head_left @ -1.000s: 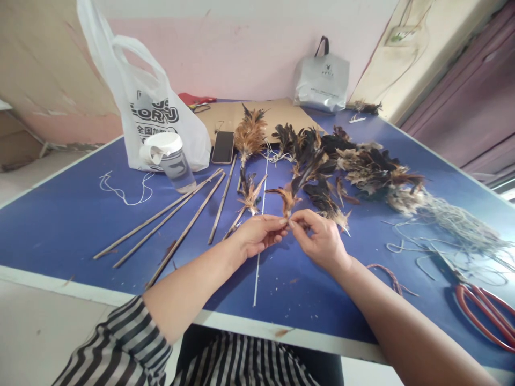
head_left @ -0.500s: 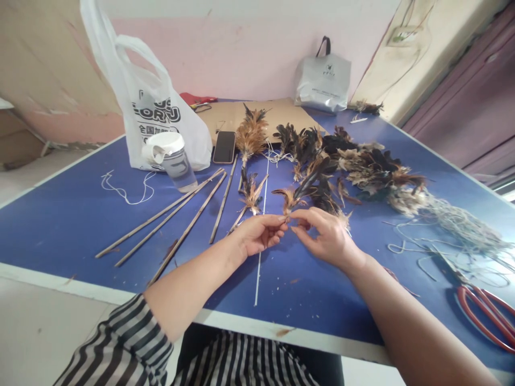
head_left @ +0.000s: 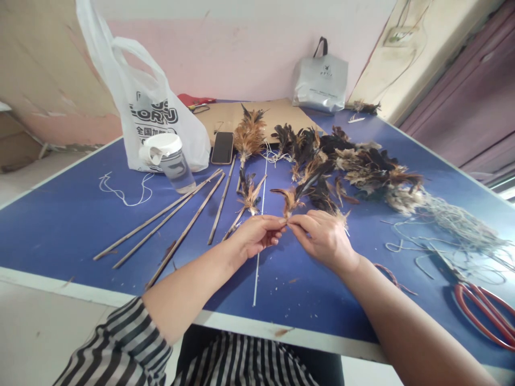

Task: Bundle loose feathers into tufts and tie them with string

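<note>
Between my hands stands a small bunch of brown and black feathers (head_left: 290,201), its quill ends down at my fingertips. My left hand (head_left: 260,235) pinches those ends between thumb and forefinger, the other fingers curled. From the right, my right hand (head_left: 324,236) closes thumb and forefinger on the same spot; whether a thread is in that pinch is too small to see. Just left of the bunch, a feather tuft (head_left: 250,198) lies by a thin stick. A large pile of dark and tan feathers (head_left: 358,161) spreads behind my right hand.
Thin bamboo sticks (head_left: 189,230) lie at left, near a lidded plastic cup (head_left: 177,174), a white plastic bag (head_left: 169,128) and a phone (head_left: 222,148). A feather duster (head_left: 249,136) rests on cardboard (head_left: 287,110). Red-handled scissors (head_left: 478,305) and tangled string (head_left: 462,225) lie at right.
My right thumb and forefinger, parted before, have come together at the base of the feather bunch. My left hand keeps its pinch in place.
</note>
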{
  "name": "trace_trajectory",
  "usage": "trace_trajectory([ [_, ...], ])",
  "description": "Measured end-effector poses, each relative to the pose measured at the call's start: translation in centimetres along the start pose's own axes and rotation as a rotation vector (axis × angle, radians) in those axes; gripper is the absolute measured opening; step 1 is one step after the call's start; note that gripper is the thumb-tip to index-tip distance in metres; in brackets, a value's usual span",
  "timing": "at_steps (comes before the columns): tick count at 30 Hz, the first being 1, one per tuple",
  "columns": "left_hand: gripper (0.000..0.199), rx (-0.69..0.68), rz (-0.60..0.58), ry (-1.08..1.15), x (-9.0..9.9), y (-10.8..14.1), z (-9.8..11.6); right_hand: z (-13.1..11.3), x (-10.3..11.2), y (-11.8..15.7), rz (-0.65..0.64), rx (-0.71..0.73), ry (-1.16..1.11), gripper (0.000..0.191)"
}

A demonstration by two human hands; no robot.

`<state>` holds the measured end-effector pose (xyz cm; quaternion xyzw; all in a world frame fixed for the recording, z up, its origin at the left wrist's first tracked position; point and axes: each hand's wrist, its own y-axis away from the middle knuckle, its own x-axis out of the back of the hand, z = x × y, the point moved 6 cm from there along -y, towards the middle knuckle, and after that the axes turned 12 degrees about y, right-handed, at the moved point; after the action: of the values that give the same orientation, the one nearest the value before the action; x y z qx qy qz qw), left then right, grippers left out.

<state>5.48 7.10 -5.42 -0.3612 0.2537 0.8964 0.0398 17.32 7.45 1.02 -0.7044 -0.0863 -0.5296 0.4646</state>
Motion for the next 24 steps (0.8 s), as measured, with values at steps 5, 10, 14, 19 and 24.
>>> trace_trajectory([
  [5,0.007,-0.028,0.019,-0.022,0.3,-0.2,0.1,1.3,-1.3,0.2,-0.137,-0.348,-0.379,0.016],
  [10,0.006,0.116,0.005,0.185,0.3,-0.3,-0.2,1.1,-0.9,-0.2,-0.064,-0.206,-0.385,0.012],
  [14,0.012,0.182,-0.007,0.291,0.1,-0.1,-0.3,0.7,-0.3,-0.4,0.027,-0.087,-0.323,0.013],
  [19,0.012,0.146,0.0,0.255,0.1,-0.1,-0.3,0.5,0.1,-0.4,0.073,-0.059,-0.328,0.011],
  [24,0.012,0.185,-0.033,0.306,0.0,-0.1,-0.5,0.3,0.0,-0.4,0.026,0.054,-0.269,0.014],
])
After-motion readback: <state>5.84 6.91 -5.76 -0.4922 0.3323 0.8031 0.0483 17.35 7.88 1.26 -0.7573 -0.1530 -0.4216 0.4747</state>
